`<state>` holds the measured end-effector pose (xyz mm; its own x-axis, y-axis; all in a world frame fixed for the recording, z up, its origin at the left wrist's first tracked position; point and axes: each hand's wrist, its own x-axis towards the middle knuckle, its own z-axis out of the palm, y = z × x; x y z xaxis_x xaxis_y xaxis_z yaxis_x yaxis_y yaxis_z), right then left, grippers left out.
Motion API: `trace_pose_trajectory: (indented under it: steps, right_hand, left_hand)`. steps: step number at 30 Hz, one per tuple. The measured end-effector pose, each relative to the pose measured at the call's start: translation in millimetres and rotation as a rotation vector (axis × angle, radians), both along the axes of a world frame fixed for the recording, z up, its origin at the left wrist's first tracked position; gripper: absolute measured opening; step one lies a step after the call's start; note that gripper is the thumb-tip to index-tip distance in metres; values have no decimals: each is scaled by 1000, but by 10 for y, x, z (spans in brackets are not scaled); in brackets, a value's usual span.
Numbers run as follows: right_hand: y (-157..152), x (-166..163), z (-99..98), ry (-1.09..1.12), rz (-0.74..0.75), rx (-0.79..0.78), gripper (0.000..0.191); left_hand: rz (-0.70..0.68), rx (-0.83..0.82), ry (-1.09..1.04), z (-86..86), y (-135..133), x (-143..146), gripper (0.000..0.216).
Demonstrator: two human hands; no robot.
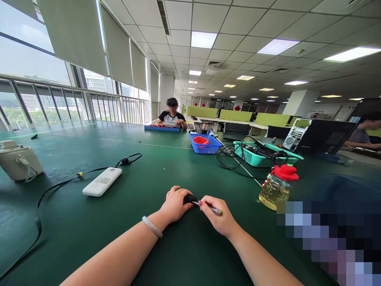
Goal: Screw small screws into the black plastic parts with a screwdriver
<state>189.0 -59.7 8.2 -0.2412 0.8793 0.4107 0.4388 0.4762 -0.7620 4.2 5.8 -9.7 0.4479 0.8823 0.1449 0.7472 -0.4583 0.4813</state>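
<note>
My left hand is closed over a rounded black object on the green table, much like a computer mouse. My fingers hide most of it. A pale bangle circles that wrist. In my right hand is a slim screwdriver, pinched between thumb and fingers. Its thin metal shaft points left, and the tip reaches the side of the black object. Whether the tip sits in a screw or gap is too small to tell.
A white power bank and black cable lie left, near a beige container. Rightward stand a red-lidded bottle, a teal basket of cables and a blue basket. One person sits across the table.
</note>
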Motion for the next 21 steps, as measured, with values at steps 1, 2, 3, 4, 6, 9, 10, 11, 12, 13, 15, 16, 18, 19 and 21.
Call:
trace_pose_trajectory:
  steps: [1,2,3,4,6,9,10,11,12,13,15,16,18,19,21]
  right_hand:
    - [1,-1,2,-1,-1,-1,36]
    - [2,-3,4,-1,-1,-1,36]
    - [2,-4,8,-3,-1,1,36]
    - [1,-6,12,-3,-1,5,36]
    - [-4,-7,20,-5,-2,13,37]
    - [-16,-7,32,-10,-6,11,37]
    - [-20,-6,36,-13,-7,8,38]
    - [-22,-6,40,-16,-8,5,38]
    - [-23,-5,44,-18,-8,4,38]
    - [-23,-5,47,-20,-10,6,38]
    - [-21,-4,49,-23,-12,11,38]
    - [-21,-4,49,-23,-12,14,38]
    - [-24,-5,46,-22,-10,21,37]
    - [-27,-6,44,-24,-10,27,37]
    - [-34,-10,39,-44,-8,49,36]
  left_hand:
    - [2,-1,3,6,-3,0,33]
    - [2,-2,5,11,-5,0,33]
    - [2,-2,7,15,-7,1,33]
    - [1,-2,7,17,-7,1,33]
    - [-2,-1,6,14,-6,3,32]
    - [-2,0,5,4,-2,7,33]
    - [3,-1,4,2,-2,10,34]
    - [11,-2,4,1,-4,12,35]
    - [19,-3,4,2,-6,14,37]
    - [25,-4,5,4,-8,16,38]
    - [27,-4,9,10,-13,17,37]
    - [22,-2,12,13,-14,17,36]
    - [11,3,15,17,-14,15,34]
    - [7,4,15,17,-12,14,33]
    - [4,5,14,15,-9,11,33]
